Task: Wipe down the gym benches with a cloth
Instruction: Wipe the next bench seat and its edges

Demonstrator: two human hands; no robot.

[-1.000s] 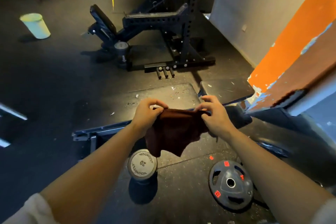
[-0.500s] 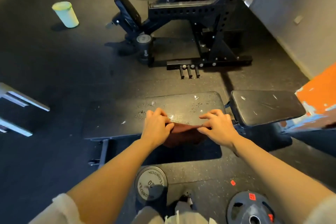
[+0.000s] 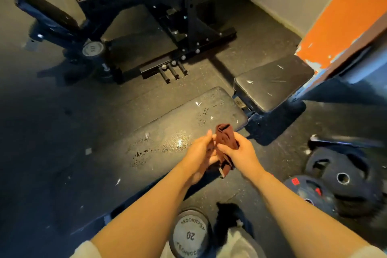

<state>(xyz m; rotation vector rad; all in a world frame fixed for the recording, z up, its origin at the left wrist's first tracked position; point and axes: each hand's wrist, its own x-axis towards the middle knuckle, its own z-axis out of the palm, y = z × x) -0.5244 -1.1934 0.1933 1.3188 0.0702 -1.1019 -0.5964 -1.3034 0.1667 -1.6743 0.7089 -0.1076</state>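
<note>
A dark red cloth (image 3: 224, 140) is bunched into a narrow fold and held between both hands above the near edge of the bench. My left hand (image 3: 200, 153) grips its left side and my right hand (image 3: 238, 154) wraps its right side. The long black bench pad (image 3: 159, 132) lies below, dusty, with white flecks and crumbs on it. Its shorter seat pad (image 3: 274, 81) sits at the right end, also flecked.
A black rack frame (image 3: 167, 16) and an angled bench (image 3: 48, 16) stand behind. A 20 dumbbell (image 3: 190, 234) lies on the floor near my feet. Weight plates (image 3: 341, 178) lie at the right. An orange and grey wall (image 3: 343, 10) rises at the right.
The cloth was spread wide between my hands, then pressed on the bench edge; now it is lifted and bunched narrow with both hands close together. The view has shifted left and down.
</note>
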